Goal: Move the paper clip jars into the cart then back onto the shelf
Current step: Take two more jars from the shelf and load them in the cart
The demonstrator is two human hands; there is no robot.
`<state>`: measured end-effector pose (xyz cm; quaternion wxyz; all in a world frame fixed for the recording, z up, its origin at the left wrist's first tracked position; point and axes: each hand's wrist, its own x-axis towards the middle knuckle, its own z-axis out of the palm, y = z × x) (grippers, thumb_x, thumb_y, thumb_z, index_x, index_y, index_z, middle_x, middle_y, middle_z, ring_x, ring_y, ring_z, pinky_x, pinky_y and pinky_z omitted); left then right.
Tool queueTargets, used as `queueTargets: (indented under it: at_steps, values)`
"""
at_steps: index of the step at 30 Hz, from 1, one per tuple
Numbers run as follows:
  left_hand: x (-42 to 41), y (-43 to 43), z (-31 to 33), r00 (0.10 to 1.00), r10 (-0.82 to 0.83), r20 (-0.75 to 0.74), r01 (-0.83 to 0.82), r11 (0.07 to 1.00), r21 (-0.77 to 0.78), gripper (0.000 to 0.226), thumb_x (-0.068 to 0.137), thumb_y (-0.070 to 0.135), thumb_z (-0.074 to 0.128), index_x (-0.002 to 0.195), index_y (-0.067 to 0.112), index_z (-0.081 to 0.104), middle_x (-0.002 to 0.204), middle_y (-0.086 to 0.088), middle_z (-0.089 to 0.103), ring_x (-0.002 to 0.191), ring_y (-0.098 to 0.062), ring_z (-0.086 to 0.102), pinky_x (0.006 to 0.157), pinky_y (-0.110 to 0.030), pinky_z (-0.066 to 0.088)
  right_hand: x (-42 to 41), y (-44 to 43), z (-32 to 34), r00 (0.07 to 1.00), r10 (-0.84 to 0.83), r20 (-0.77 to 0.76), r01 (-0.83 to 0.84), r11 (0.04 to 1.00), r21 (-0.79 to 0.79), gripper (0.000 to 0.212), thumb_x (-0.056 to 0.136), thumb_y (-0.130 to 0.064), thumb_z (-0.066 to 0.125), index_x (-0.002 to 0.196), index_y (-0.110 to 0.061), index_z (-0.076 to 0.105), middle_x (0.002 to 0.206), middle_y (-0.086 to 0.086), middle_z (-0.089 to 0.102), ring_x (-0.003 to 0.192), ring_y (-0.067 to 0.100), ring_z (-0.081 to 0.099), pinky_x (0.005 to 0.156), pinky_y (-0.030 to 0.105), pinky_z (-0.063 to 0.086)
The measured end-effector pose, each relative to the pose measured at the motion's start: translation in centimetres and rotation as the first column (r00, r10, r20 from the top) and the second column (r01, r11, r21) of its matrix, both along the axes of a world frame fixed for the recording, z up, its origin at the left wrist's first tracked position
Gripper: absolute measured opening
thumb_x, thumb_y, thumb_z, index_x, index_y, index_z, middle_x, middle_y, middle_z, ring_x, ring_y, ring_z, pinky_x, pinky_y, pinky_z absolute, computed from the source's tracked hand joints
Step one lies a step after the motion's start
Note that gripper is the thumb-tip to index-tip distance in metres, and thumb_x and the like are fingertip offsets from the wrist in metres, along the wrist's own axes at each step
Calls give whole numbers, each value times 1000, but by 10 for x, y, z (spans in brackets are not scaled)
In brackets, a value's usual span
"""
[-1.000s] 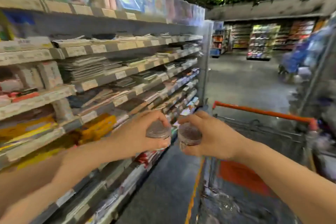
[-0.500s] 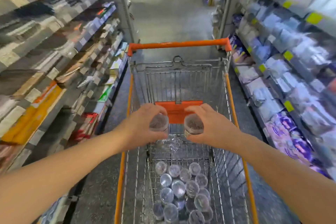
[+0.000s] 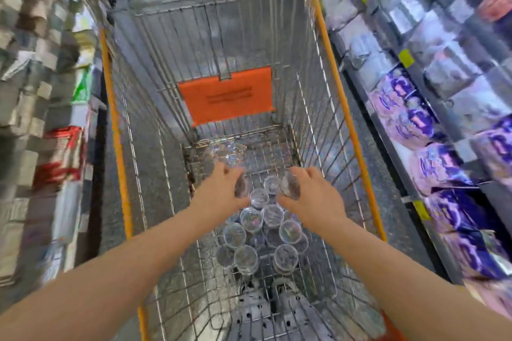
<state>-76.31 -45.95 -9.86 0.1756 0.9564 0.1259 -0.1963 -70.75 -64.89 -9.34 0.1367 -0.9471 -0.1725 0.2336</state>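
Note:
Both my arms reach down into a wire shopping cart (image 3: 327, 108) with orange rails. My left hand (image 3: 219, 191) grips a small clear paper clip jar (image 3: 241, 187) by its side. A second clear jar (image 3: 291, 185) is held the same way by my right hand (image 3: 313, 196). Both jars hang low over the far end of a cluster of several identical round clear jars (image 3: 257, 232) lying on the cart floor. The jars' contents look dark and blurred.
An orange plastic flap (image 3: 225, 94) hangs on the cart's far wall, with crumpled clear plastic (image 3: 227, 151) below it. Shelves of stationery (image 3: 41, 69) line the left; shelves of purple and clear packets (image 3: 432, 130) line the right. My shoes (image 3: 273, 310) show beneath the cart.
I turned from the left shelf to the cart. Both hands, each holding a jar, dropped from above the cart down into its basket, close over the pile of jars.

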Motion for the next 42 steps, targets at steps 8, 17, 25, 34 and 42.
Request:
queueTargets:
  at_steps: [8, 17, 25, 34, 42]
  values:
    - [-48, -21, -85, 982, 70, -176, -79, 996, -40, 53, 80, 38, 68, 121, 19, 40, 124, -7, 35, 90, -24, 55, 75, -33, 51, -42, -6, -92, 988, -73, -134, 61, 994, -92, 49, 88, -35, 59, 130, -20, 40, 128, 5, 42, 106, 30, 50, 76, 35, 44]
    - [-70, -71, -146, 974, 148, -173, -177, 969, -171, 58, 81, 19, 64, 132, 25, 39, 136, -7, 32, 112, -26, 49, 89, -39, 50, -76, -2, -145, 975, 23, -220, -23, 1000, 5, 50, 81, -24, 65, 126, -24, 44, 128, -1, 45, 127, 27, 36, 96, 41, 44]
    - [-74, -52, -165, 957, 274, -93, -287, 940, -182, 52, 84, 31, 63, 130, 22, 42, 130, -4, 38, 108, -19, 51, 88, -30, 48, -61, 12, -152, 956, 208, -205, -214, 977, -5, 50, 87, -31, 58, 133, -23, 39, 133, -3, 43, 122, 24, 39, 98, 33, 32]
    - [-54, -23, -168, 904, 427, 30, -418, 896, -151, 58, 84, 30, 65, 135, 14, 39, 130, -10, 38, 110, -22, 50, 89, -30, 43, -71, 18, -166, 945, 192, -264, -194, 981, 19, 56, 87, -3, 55, 137, -17, 36, 139, 2, 36, 125, 22, 37, 96, 34, 42]
    - [-27, -3, -181, 869, 493, 39, -483, 863, -151, 35, 84, 25, 65, 113, 14, 50, 130, -10, 38, 103, -19, 50, 98, -36, 45, -79, -1, -168, 967, 125, -221, -108, 990, 85, 51, 90, -4, 46, 139, -18, 38, 141, 3, 35, 130, 21, 31, 106, 34, 37]
